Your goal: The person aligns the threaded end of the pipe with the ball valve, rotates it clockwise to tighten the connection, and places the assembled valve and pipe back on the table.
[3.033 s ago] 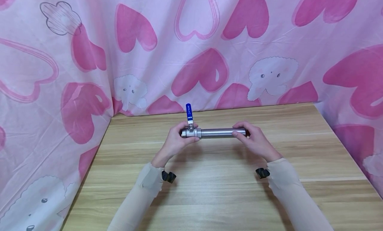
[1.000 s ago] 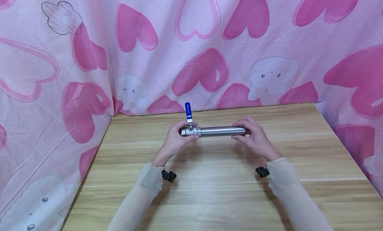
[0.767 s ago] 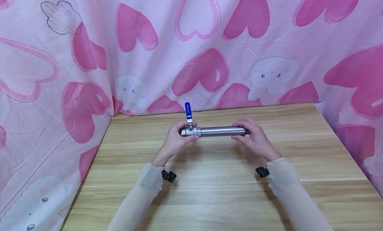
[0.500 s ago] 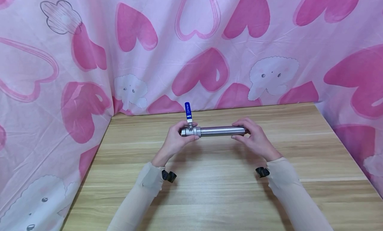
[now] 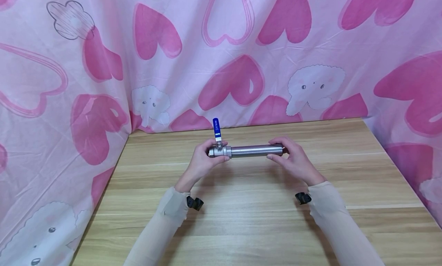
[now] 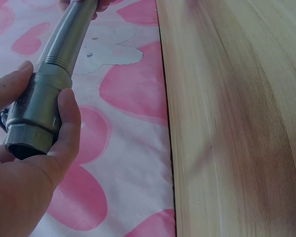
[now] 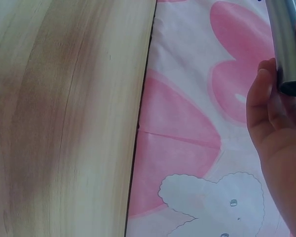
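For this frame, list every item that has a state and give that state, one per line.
valve: held off the table, on the pipe's left end, gripped by the left hand.
blue handle: sticking up, crosswise to the pipe.
pipe: level, joined to the valve, its right end gripped by the right hand.
table: bare wood, carrying only the forearms.

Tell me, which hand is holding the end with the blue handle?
The left hand. It grips the thick valve end, where the blue handle sticks up. The right hand holds the plain pipe end.
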A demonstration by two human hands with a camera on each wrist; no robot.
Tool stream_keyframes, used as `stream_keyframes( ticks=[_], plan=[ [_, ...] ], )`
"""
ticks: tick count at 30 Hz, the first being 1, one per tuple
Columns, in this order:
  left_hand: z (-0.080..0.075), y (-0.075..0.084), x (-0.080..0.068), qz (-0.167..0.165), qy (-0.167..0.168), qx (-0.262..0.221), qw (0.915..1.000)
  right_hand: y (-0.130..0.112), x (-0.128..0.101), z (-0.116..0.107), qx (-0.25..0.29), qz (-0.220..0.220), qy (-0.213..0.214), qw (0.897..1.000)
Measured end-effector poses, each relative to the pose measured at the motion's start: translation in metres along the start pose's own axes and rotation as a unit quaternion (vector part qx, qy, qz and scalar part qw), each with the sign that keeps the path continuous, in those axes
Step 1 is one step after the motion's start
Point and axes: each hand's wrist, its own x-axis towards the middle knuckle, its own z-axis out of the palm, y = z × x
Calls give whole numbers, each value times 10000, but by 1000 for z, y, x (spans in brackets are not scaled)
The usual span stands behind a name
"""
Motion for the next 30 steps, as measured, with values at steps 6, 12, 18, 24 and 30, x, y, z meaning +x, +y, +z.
stream_keyframes(
  ticks=[6, 12, 18, 24, 30],
  plan=[
    [0, 0, -1, -72, -37, -18, 10000, -15, -2, -4, 8, 16, -59, 10000],
    [0, 0, -1, -3, -31, -11, 10000, 9, 0, 2, 63, -60, -28, 10000],
    [0, 0, -1, 130, -10, 47, 9999, 17, 1, 4, 169, -157, -68, 9997],
    [1, 0, -2, 228, -110, 56, 9997, 17, 0, 3, 233, -59, -133, 9996],
    [2, -1, -1, 181, -164, 48, 9997, 19, 0, 3, 262, -49, -85, 9996]
  ],
)
